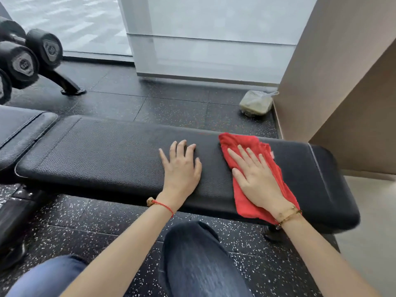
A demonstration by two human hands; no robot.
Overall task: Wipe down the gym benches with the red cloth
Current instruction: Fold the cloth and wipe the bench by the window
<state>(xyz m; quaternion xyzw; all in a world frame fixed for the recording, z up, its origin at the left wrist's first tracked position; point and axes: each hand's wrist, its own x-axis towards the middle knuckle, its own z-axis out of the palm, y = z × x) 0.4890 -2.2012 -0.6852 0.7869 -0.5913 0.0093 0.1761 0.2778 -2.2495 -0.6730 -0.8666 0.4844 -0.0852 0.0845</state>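
Note:
A black padded gym bench (102,153) runs left to right across the view, its long pad in front of me. The red cloth (246,144) lies spread on the right part of the pad and hangs a little over the near edge. My right hand (257,181) presses flat on the cloth with straight, spread fingers. My left hand (182,168) rests flat on the bare pad just left of the cloth, fingers straight and apart. A second black pad (19,129) adjoins the bench at the far left.
A dumbbell rack (27,58) with black dumbbells stands at the back left. A bagged container (256,102) sits on the speckled rubber floor beside the beige wall (334,82) at the right. Glass panels stand behind. My knees are below the bench.

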